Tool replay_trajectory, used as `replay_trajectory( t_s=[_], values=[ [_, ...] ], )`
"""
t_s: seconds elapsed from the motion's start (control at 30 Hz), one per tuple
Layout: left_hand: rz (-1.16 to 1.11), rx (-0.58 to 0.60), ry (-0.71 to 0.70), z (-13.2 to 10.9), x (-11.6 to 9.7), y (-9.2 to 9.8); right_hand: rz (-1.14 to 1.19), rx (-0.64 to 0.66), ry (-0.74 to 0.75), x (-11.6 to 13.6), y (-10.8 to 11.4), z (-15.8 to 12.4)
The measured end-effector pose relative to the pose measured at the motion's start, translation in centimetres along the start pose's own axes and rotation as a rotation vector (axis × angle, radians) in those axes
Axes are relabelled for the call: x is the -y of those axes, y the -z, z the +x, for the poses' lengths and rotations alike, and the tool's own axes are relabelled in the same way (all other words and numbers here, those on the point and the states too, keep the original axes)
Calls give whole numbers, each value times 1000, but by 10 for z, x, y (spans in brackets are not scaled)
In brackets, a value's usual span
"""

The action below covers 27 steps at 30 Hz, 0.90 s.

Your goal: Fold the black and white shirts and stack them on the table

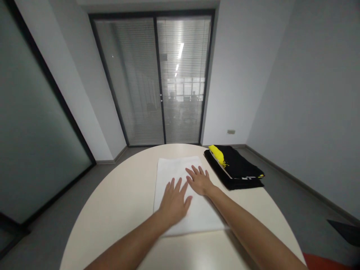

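Observation:
A folded white cloth [194, 221] lies flat on the round table in front of me; whether it is a garment I cannot tell. My left hand [174, 202] rests on its middle with the palm down and the fingers spread. Farther up and to the right, my right hand [199, 180] lies on the same cloth, its fingers also stretched out. Neither hand grips anything. Just right of my right hand is a stack of folded black cloth [239, 165] with a yellow patch on top.
The pale round table [118, 210] fills the lower middle. Behind it stands a glass door [182, 82] with blinds. A frosted glass panel [36, 112] is at the left. Something red [323, 261] shows at the lower right, beside a dark object [345, 230].

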<state>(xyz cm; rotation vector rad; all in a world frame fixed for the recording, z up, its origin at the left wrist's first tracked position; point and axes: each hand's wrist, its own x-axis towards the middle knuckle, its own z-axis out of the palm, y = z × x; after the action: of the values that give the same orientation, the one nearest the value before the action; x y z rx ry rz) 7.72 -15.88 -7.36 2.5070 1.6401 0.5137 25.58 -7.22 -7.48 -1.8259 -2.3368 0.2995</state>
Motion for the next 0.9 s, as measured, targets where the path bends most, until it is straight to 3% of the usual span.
replay_trajectory(
  t_s=[0.1, 0.23, 0.33, 0.43, 0.57, 0.73, 0.9],
  values=[
    [-78, 107, -157, -30, -4, 3, 0, -24, 18, -1, 2, -3],
    [-63, 144, -150, -45, -2, 14, -51, -146, 58, 5, 6, -8],
    [-30, 160, -57, -35, -5, 19, -94, -198, 112, 9, 7, -11],
    [-18, 69, 30, -19, -4, 17, -51, -225, 89, 11, 7, -14],
    [-17, 76, -15, -7, 7, 6, 38, -302, 103, 13, 11, -22],
    [2, 60, 8, -7, 14, -2, 86, -283, 165, 14, 14, -28],
    [99, 9, 162, 0, 24, -1, 15, -272, 152, 7, 6, -22]
  ],
)
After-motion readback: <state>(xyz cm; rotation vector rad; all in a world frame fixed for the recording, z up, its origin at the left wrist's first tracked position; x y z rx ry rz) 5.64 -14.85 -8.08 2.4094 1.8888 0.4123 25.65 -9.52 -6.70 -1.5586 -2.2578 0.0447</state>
